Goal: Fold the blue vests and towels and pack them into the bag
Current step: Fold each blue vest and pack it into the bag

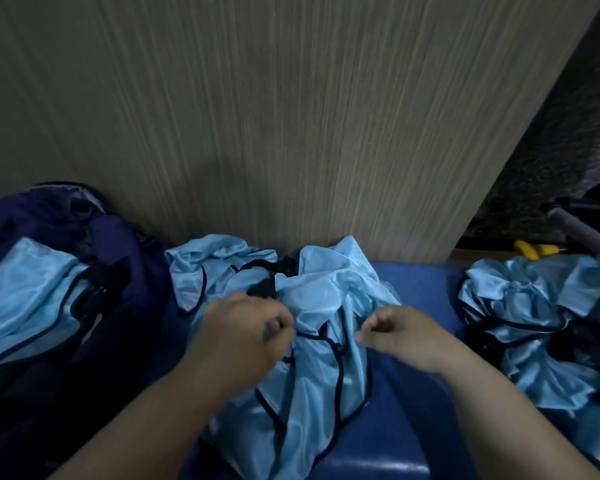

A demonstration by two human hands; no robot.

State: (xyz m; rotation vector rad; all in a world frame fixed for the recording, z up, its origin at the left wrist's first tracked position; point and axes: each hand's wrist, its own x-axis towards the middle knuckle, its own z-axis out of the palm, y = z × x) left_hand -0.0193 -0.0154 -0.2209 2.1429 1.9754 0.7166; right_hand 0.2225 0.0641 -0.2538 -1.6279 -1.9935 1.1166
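One wide view from my head, facing forward and down, close over left hand (244,329), right hand (404,336), lower centre

Blue padded surface (413,282), smooth, slight sheen at the near edge. Its back edge meets a wood-grain panel (291,116).

Centre: one crumpled light-blue vest (319,296) with black trim. It lies directly on the padding, bunched at the back and spread toward the near edge.

Right: heap of light-blue vests (534,306), also black-trimmed, tangled, with bare blue padding between it and the centre vest.

Left: dark navy bag (125,237), slumped and touching the centre vest's left edge. Another light-blue vest (25,292) is draped over the bag. Padding under the bag is hidden.
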